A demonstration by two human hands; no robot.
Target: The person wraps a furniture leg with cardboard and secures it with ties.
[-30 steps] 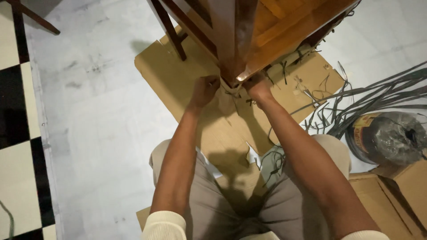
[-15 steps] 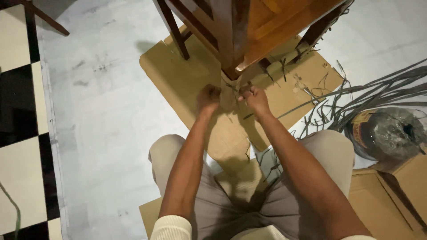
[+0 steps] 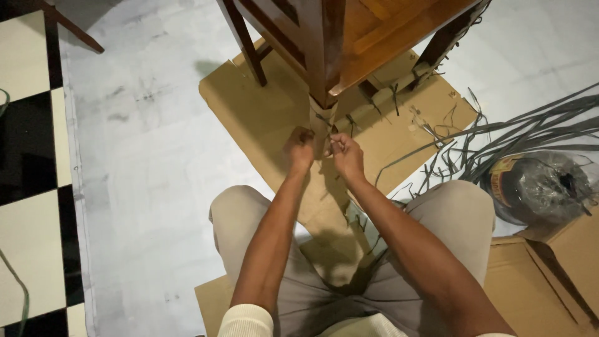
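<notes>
Both hands had dropped lower vs. the earlier frames — from up at the foot of the wooden chair's front leg [image 3: 324, 56] down to the cardboard wrap [image 3: 322, 128] fitted round that leg's lower end. L. hand [image 3: 299, 150] sat curled in a closed grip on the wrap's left side, knuckles up; whether it pinched a strap end could not be told. R. hand [image 3: 346, 156] sat just beside it on the right, fingers [image 3: 339, 145] pinched shut on a thin dark strap [image 3: 329, 133] crossing the wrap. Hands were near each other but apart, w/ the wrapped leg between them.

Surroundings: chair stood on a flattened cardboard sheet [image 3: 256, 118] laid on the pale floor [image 3: 143, 156]; its seat underside [image 3: 387, 31] filled the frame's top centre, and a 2nd leg [image 3: 243, 43] stood at upper left. Cut strap scraps [image 3: 430, 134] lay scattered on the sheet's right part. Further right, long grey strap lengths [image 3: 536, 128] ran across the floor to a plastic-wrapped strap coil [image 3: 543, 187] — well apart from the hands. Open cardboard box [image 3: 549, 274] sat at lower right, touching the person's right knee area. Black-and-white checked tiles [image 3: 28, 156] bordered the floor at left. Person was seated, knees in beige trousers [image 3: 249, 212] either side of the forearms.
</notes>
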